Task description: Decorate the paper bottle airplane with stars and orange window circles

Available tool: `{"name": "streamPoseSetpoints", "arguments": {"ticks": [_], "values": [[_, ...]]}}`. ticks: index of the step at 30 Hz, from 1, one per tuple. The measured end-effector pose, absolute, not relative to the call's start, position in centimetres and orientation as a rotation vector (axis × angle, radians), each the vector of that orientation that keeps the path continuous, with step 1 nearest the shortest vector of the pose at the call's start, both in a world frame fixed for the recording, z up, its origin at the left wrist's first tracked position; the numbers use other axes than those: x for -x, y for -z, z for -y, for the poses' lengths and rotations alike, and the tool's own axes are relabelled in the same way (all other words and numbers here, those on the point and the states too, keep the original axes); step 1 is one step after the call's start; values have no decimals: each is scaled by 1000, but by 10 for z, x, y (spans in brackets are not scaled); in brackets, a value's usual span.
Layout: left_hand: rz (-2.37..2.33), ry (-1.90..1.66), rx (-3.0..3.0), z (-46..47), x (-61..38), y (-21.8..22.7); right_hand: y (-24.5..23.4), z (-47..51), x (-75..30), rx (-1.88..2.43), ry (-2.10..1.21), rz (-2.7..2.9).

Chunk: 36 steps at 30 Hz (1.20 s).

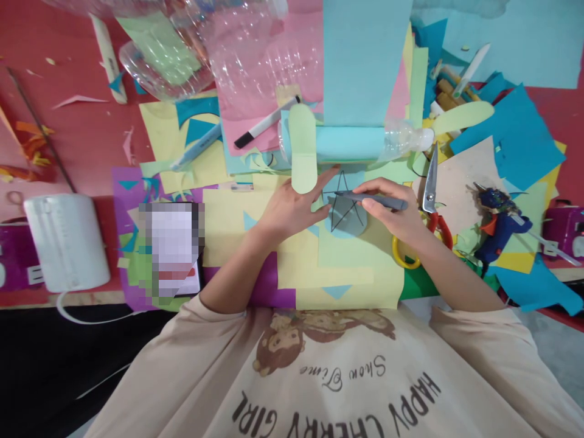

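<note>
My right hand (391,207) is closed around a dark grey pen (381,199), its tip on a small blue piece of paper (347,226). A star outline in dark lines shows on that paper. With fingers spread, my left hand (289,210) lies at the paper's left edge, its index finger reaching along the top. Just beyond lies a plastic bottle (408,135) wrapped in light blue paper, with a pale green rounded strip (303,149) across one end and another green strip (463,117) by its cap.
Scissors (429,201) with red and yellow handles lie beside my right wrist. Farther right is a blue glue gun (499,234). A phone (176,249) and a white box-shaped device (67,242) are on the left. A marker (267,121) and coloured paper scraps surround the bottle.
</note>
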State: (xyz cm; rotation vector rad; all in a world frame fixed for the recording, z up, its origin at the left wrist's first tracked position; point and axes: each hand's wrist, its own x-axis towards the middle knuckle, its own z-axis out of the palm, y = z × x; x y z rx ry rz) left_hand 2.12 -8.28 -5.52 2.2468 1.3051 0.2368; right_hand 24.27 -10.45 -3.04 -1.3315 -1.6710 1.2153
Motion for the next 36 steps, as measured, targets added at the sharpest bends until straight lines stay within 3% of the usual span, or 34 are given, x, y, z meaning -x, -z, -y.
{"name": "streamPoseSetpoints", "arguments": {"ticks": [36], "values": [[-1318,-203,-2256,84,-22,53,36,104,-241,1238,-1144,1950]]}}
